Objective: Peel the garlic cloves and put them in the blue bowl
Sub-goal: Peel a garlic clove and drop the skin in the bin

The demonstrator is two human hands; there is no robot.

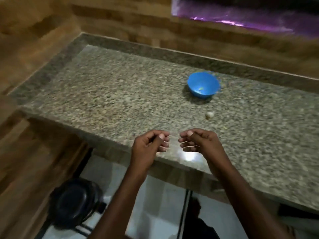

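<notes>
two hands hover over the near edge of a speckled granite counter [120, 94], and we read this as the reach before peeling; our left hand [149, 144] has its fingers curled with the thumb laid against the forefinger, our right hand [196, 141] is curled the same way, and we see nothing held in either, though the blur means we cannot rule out a scrap of skin pinched between the tips; one pale garlic clove [209, 114] lies on the stone ahead and to the right of the right hand, apart from both hands, between them and the blue bowl [203, 85]; the bowl stands upright farther back, a small greenish fleck on its inner wall, and we cannot tell whether any peeled clove lies inside; we judge the task barely begun or between cloves; to do this step well we would send the right hand forward to the clove, take it by its sides with thumb and forefinger, and bring it back between both hands so that one steadies while the other's nail lifts the papery skin at the root end; a small round clove on polished stone could roll off if nudged; below the counter sit a dark round object [72, 204] and pale floor tiles [155, 213].
</notes>
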